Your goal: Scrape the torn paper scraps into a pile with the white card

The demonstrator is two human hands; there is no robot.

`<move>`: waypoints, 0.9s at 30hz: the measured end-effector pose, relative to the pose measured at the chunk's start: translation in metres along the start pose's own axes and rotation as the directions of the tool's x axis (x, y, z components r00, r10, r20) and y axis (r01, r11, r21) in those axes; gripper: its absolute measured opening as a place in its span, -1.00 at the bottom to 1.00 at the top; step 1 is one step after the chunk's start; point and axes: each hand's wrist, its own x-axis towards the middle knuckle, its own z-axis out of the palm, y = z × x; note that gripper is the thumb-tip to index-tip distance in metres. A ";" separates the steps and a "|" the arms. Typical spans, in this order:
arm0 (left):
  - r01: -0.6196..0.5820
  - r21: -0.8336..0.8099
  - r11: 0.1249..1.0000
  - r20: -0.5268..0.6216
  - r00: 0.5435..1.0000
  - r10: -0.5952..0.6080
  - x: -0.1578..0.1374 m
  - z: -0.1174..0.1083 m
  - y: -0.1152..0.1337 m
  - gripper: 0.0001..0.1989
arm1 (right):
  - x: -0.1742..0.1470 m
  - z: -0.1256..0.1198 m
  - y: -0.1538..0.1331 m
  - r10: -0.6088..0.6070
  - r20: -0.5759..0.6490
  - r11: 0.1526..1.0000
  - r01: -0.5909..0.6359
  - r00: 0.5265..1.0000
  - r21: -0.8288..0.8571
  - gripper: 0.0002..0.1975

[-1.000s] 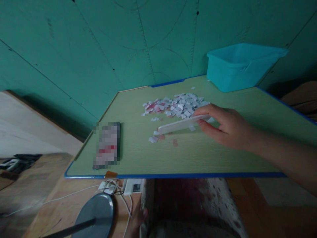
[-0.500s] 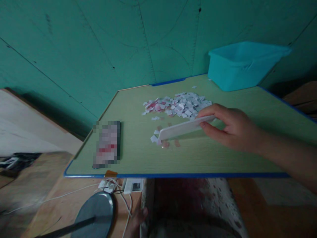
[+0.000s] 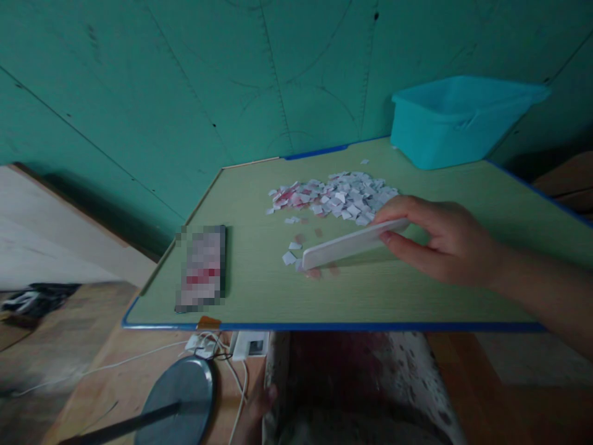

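My right hand [image 3: 430,241] pinches the right end of a flat white strip with rounded corners [image 3: 347,245] between thumb and fingers. The strip slants down to the left above the pale green tabletop. Its far end is close to a few loose white paper squares [image 3: 290,258] and some pinkish pieces [image 3: 315,272]. Beyond it lies a pile of small white and pink paper squares [image 3: 352,194]. My left hand [image 3: 260,405] is low in the view, below the table's front edge beside my lap. Its fingers are mostly hidden in shadow.
A turquoise plastic bin [image 3: 458,130] stands at the table's back right corner, by the green wall [image 3: 185,80]. A pixelated phone-like slab [image 3: 204,269] lies at the left. Under the blue front edge are white cables [image 3: 243,377] and a round metal base [image 3: 180,395].
My right hand has shifted slightly right with the white strip, whose left end has drawn back a little from the loose paper squares. The pile looks unchanged.
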 end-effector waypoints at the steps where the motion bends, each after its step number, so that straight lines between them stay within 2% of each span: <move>1: 0.003 -0.023 1.000 0.004 1.000 -0.003 0.000 0.002 0.000 -0.53 | 0.000 -0.001 0.000 0.008 -0.002 1.000 -0.008 1.000 0.008 -0.80; 5: 0.038 -0.057 0.998 -0.005 0.999 -0.038 -0.001 0.006 0.001 -0.46 | -0.002 -0.003 0.000 0.035 0.015 0.999 -0.035 0.999 0.015 -0.80; 10: 0.016 0.010 1.000 0.005 1.000 -0.016 0.002 -0.002 -0.004 -0.59 | -0.002 -0.003 0.000 0.013 0.002 1.000 -0.013 1.000 0.005 -0.84; 14: -0.033 0.025 0.999 -0.036 0.999 0.034 0.004 0.000 -0.012 -0.61 | -0.002 -0.001 0.000 0.019 -0.012 1.000 -0.020 1.000 -0.018 -0.85; 19: -0.024 0.006 1.000 -0.007 1.000 0.024 0.003 0.004 -0.009 -0.39 | -0.001 0.001 -0.001 -0.019 -0.012 1.000 0.019 1.000 -0.015 -0.83; 24: -0.009 0.073 0.997 -0.028 1.000 0.011 -0.004 0.007 0.008 -0.38 | -0.003 -0.005 -0.001 0.025 -0.003 0.999 -0.025 1.000 -0.021 -0.85; 27: 0.007 0.079 0.997 -0.017 1.000 -0.006 -0.004 0.007 0.007 -0.25 | -0.002 -0.008 0.000 0.015 -0.035 1.000 -0.016 0.999 -0.021 -0.86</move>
